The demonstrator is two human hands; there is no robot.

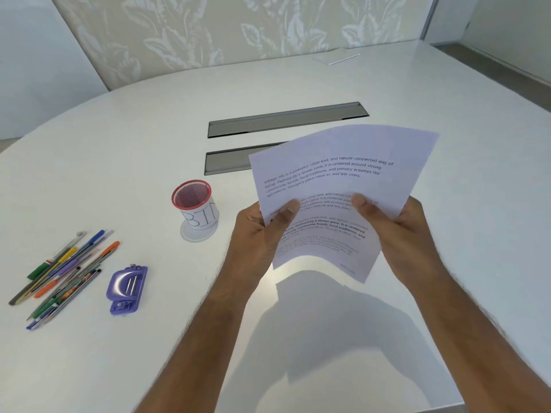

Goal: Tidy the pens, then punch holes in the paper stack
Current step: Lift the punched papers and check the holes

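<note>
Paper stack is pinched in both grips, left hand and right hand; pens lie loose far left, cup unfilled, punch untouched.

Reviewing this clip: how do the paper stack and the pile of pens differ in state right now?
The paper stack is lifted off the table, gripped by the left hand and right hand; the pens lie on the table untouched. The paper stack is curved and fanned; the pens are loosely heaped, outside the red mesh cup. Neither is at the purple hole punch.
</note>
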